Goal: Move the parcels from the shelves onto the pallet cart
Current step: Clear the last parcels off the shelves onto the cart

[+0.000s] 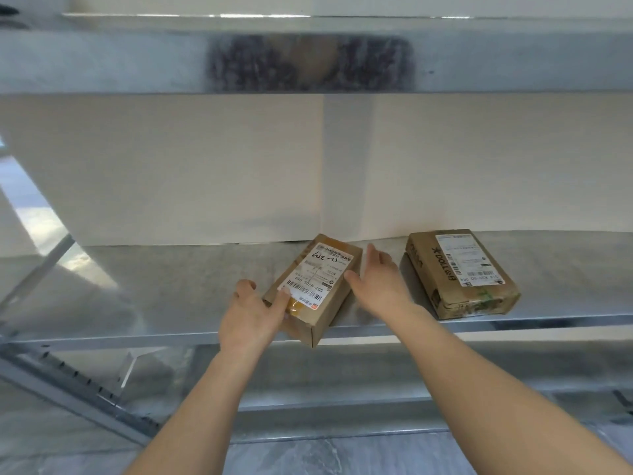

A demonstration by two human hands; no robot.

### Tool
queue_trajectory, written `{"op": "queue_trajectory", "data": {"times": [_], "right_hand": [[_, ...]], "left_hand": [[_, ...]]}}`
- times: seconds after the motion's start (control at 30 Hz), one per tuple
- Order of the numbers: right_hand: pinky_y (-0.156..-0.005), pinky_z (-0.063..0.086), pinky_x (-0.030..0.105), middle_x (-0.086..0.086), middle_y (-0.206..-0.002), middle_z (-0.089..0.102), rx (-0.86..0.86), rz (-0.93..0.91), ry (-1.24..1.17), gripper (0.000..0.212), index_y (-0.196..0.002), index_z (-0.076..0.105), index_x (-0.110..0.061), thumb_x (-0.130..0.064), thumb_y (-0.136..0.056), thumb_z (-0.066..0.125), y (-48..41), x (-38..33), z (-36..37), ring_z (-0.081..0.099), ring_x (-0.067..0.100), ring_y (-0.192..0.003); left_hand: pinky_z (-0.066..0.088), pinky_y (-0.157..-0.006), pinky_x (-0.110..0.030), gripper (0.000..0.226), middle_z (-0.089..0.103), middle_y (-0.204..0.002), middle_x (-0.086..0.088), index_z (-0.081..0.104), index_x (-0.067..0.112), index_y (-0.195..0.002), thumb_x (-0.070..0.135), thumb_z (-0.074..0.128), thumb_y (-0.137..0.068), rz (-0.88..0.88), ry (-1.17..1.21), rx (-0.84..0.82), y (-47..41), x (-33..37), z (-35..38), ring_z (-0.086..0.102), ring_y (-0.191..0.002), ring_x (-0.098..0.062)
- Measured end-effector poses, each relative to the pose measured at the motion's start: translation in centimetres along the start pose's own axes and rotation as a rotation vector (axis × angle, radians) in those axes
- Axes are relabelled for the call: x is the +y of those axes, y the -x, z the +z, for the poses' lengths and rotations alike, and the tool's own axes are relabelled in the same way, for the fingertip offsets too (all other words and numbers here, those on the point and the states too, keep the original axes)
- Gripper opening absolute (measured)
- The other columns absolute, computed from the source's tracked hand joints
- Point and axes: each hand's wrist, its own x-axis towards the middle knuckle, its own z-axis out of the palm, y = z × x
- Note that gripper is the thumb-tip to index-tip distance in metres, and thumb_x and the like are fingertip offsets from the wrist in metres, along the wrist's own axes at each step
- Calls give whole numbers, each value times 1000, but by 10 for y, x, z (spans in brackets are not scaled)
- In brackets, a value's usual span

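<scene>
Parcel juts over the shelf edge, left hand pinching its near corner, right hand with straight fingers beside it, likely for steadying.

The box in my left grip is matt brown cardboard with a white paper label and glossy yellowish tape. The other box is the same cardboard, creased and scuffed at the edges. The shelf is bare grey metal, mottled and shiny. The floor is smooth veined grey tile.
</scene>
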Motion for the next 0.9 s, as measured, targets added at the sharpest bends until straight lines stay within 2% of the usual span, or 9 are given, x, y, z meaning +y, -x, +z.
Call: {"op": "queue_trajectory", "data": {"times": [0.1, 0.17, 0.3, 0.4, 0.53, 0.63, 0.77, 0.83, 0.9], "right_hand": [[-110, 29, 41, 10, -155, 23, -69, -19, -97, 72, -152, 8, -11, -36, -96, 46, -19, 1, -4, 26, 30, -139], [-107, 30, 37, 7, -153, 30, -128, -8, -182, 72, -152, 8, -13, -33, -96, 47, -27, 2, -7, 32, 27, -137], [-92, 47, 37, 7, -130, 53, -164, 28, -298, 60, -139, 36, -11, -34, -89, 58, -28, 10, -9, 55, 24, -107], [-78, 44, 30, 1, -113, 58, -188, 44, -316, 47, -123, 49, -14, -38, -86, 63, -19, 21, -9, 54, 18, -95], [-80, 41, 28, -1, -110, 55, -185, 82, -419, 43, -118, 46, -13, -34, -86, 66, -4, 32, -10, 53, 16, -98], [-86, 41, 26, -5, -118, 57, -158, 23, -463, 46, -127, 44, -15, -30, -88, 65, 13, 36, -6, 54, 14, -108], [-88, 36, 22, -11, -122, 53, -93, -61, -461, 52, -134, 40, -23, -24, -88, 65, 46, 44, -9, 48, 6, -107], [-92, 35, 20, -13, -129, 51, -49, -91, -460, 60, -139, 33, -29, -26, -88, 65, 62, 50, -8, 45, 2, -113], [-96, 37, 21, -18, -134, 48, 5, -104, -449, 68, -143, 27, -34, -27, -88, 66, 77, 54, -7, 43, -1, -117]], "left_hand": [[47, -84, -37, 68, 58, -119, -14, 29, 9, -136, 51, 52, -88, -11, 29, -15, -4, 1, 4, 58, -106, -33], [46, -86, -38, 69, 58, -119, -15, 26, 11, -140, 48, 53, -88, -6, 61, -13, -5, 5, 3, 57, -108, -33], [42, -89, -36, 75, 57, -123, -13, 20, 12, -146, 39, 59, -88, 3, 140, -11, -8, 10, -1, 54, -114, -31], [40, -82, -27, 73, 57, -125, -7, 26, 12, -145, 33, 64, -86, 16, 227, -51, -2, 11, -3, 55, -106, -21], [39, -82, -22, 55, 52, -120, 13, 42, 25, -136, 25, 66, -86, 105, 327, -166, 16, 8, 0, 50, -99, -9], [41, -87, -20, 60, 52, -121, 18, 39, 35, -136, 21, 68, -85, 168, 403, -222, 20, 1, 2, 51, -108, -9], [42, -78, -5, 68, 56, -119, 23, 36, 39, -137, 13, 69, -84, 217, 463, -284, 26, -6, 4, 53, -113, -8], [42, -88, -11, 71, 55, -124, 22, 34, 43, -137, 15, 70, -83, 249, 462, -299, 27, -10, 3, 52, -118, -8], [40, -102, -28, 80, 52, -133, 18, 26, 44, -144, 22, 72, -82, 268, 463, -324, 28, -13, 0, 49, -124, -10]]}}
